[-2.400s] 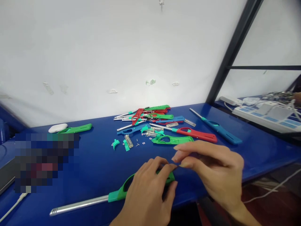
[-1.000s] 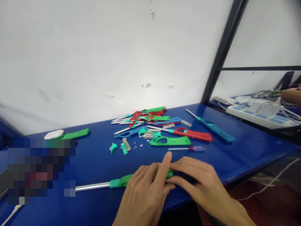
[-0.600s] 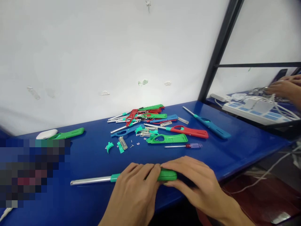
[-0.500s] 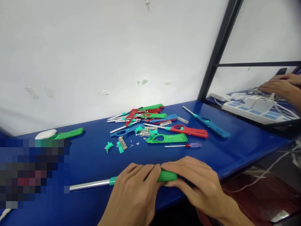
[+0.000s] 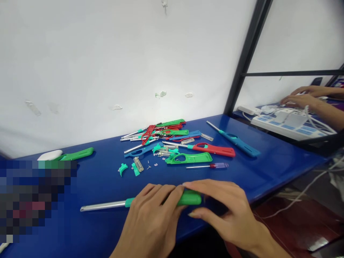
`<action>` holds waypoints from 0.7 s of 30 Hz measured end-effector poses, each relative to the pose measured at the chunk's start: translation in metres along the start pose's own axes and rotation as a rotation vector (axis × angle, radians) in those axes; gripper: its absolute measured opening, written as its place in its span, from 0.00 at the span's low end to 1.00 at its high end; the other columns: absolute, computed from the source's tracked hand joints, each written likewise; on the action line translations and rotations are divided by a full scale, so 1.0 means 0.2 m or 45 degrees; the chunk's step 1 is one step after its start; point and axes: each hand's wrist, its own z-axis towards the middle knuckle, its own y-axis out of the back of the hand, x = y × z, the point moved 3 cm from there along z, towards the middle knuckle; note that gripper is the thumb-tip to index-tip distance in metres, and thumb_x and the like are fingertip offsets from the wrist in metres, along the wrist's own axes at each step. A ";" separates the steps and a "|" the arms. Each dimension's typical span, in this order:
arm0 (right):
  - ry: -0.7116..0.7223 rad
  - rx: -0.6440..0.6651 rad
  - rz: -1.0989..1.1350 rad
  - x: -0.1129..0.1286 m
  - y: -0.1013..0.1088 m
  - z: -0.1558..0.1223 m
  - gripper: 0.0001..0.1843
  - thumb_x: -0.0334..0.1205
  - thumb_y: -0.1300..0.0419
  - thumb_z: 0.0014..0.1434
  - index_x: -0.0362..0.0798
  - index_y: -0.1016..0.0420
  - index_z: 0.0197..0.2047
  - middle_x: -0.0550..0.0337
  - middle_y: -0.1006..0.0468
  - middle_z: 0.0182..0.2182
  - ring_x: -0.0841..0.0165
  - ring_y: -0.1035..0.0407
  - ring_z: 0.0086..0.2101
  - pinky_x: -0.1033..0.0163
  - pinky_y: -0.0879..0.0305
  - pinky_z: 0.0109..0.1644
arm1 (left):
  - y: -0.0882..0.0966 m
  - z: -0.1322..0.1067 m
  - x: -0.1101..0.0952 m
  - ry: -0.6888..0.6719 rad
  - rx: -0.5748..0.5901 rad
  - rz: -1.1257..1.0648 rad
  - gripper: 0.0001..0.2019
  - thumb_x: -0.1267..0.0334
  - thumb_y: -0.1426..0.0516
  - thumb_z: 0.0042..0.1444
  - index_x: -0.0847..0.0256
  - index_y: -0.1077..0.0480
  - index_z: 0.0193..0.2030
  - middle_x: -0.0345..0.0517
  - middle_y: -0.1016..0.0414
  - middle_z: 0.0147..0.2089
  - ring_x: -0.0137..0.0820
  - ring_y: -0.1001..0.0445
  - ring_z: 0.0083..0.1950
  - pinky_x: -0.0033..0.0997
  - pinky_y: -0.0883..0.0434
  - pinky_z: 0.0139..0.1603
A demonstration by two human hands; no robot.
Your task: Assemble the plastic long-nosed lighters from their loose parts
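Observation:
My left hand (image 5: pixel 154 215) is wrapped from above round a green gas lighter (image 5: pixel 191 198), hiding its middle. The lighter's long silver tube points left and the rounded handle end sticks out to the right. My right hand (image 5: pixel 228 213) is open around that end, thumb below and fingers above, with a gap between thumb and handle. Its forefinger tip is close to my left fingers. Beyond the hands lie a screwdriver (image 5: pixel 206 166) with a clear purple-red handle, a green handle half shell (image 5: pixel 189 158), a red lighter (image 5: pixel 214 148) and a blue lighter (image 5: pixel 236 141).
Opened lighters (image 5: pixel 161 132) are heaped by the wall on the blue table (image 5: pixel 104 179). Small teal parts (image 5: pixel 123 169), clear fuel tanks (image 5: pixel 138 164) and tiny screws lie scattered. Another green lighter (image 5: pixel 77 154) sits left, beside a blurred-out patch. Another person's hands (image 5: pixel 303 98) work behind a power strip (image 5: pixel 290 125).
My right thumb has come away from the handle end, and the right hand has opened wider. The left hand keeps its grip on the green lighter, whose tube tip has risen slightly.

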 end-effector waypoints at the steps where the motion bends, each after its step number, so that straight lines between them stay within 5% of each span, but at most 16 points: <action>1: -0.031 0.009 0.006 0.00 0.00 0.00 0.17 0.46 0.29 0.65 0.53 0.19 0.55 0.61 0.11 0.45 0.66 0.15 0.40 0.66 0.20 0.49 | 0.01 0.00 0.00 0.010 0.004 0.008 0.12 0.71 0.49 0.72 0.58 0.27 0.54 0.44 0.15 0.43 0.36 0.17 0.38 0.37 0.22 0.39; 5: -0.116 0.034 0.033 -0.01 0.01 0.00 0.21 0.53 0.31 0.66 0.54 0.20 0.58 0.63 0.12 0.43 0.70 0.18 0.33 0.67 0.21 0.45 | 0.03 -0.02 0.02 0.069 0.026 0.049 0.14 0.70 0.47 0.71 0.57 0.29 0.60 0.47 0.16 0.49 0.39 0.17 0.43 0.42 0.21 0.45; 9: -0.249 -0.059 0.067 -0.03 0.02 0.01 0.10 0.43 0.39 0.72 0.54 0.19 0.53 0.63 0.13 0.39 0.69 0.19 0.35 0.67 0.23 0.43 | 0.01 -0.04 0.04 0.100 0.131 0.098 0.21 0.72 0.48 0.69 0.60 0.33 0.66 0.54 0.19 0.56 0.44 0.18 0.53 0.51 0.20 0.53; 15: -0.289 -0.143 -0.281 -0.16 0.12 0.01 0.06 0.38 0.37 0.70 0.55 0.18 0.47 0.58 0.15 0.46 0.60 0.22 0.49 0.53 0.28 0.57 | -0.05 -0.07 0.08 0.145 0.407 0.059 0.24 0.71 0.45 0.68 0.51 0.32 0.68 0.49 0.21 0.57 0.44 0.20 0.54 0.54 0.19 0.55; 19: -0.241 -0.115 -0.352 -0.23 0.16 -0.01 0.04 0.38 0.37 0.70 0.54 0.19 0.46 0.57 0.15 0.44 0.58 0.23 0.48 0.49 0.28 0.57 | 0.02 -0.13 0.15 0.213 0.328 0.114 0.23 0.62 0.43 0.69 0.51 0.32 0.69 0.51 0.22 0.61 0.48 0.22 0.60 0.57 0.23 0.61; 21: -0.215 -0.044 -0.342 -0.22 0.16 -0.01 0.04 0.38 0.36 0.70 0.54 0.20 0.46 0.56 0.16 0.44 0.58 0.23 0.48 0.50 0.28 0.56 | 0.08 -0.17 0.20 0.227 0.318 0.135 0.22 0.61 0.42 0.67 0.47 0.29 0.67 0.49 0.20 0.58 0.46 0.19 0.55 0.51 0.19 0.55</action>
